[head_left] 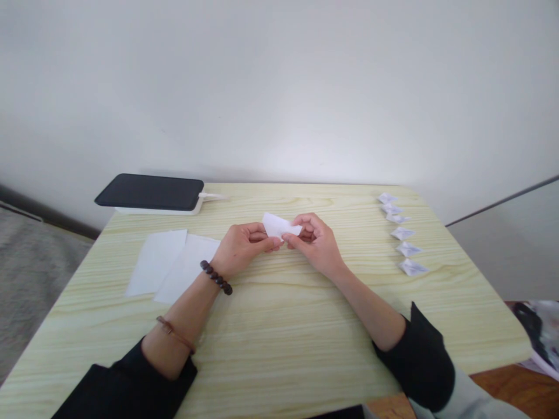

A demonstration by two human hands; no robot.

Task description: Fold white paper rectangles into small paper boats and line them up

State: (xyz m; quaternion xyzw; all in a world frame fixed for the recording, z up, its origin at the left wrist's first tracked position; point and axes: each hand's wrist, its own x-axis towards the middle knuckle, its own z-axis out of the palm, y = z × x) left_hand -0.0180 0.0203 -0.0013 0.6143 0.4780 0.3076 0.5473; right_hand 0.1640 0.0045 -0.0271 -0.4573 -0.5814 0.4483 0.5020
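Note:
A small folded piece of white paper is held just above the middle of the pale wooden table. My left hand pinches its left side with curled fingers. From the right, my right hand pinches the paper's other end between thumb and fingertips. A dark bead bracelet and a thin brown band sit on my left wrist and forearm.
Two flat white paper sheets lie to the left of my hands. Several small folded paper pieces form a row near the table's right edge. A black tablet on a white base rests at the back left, against the white wall.

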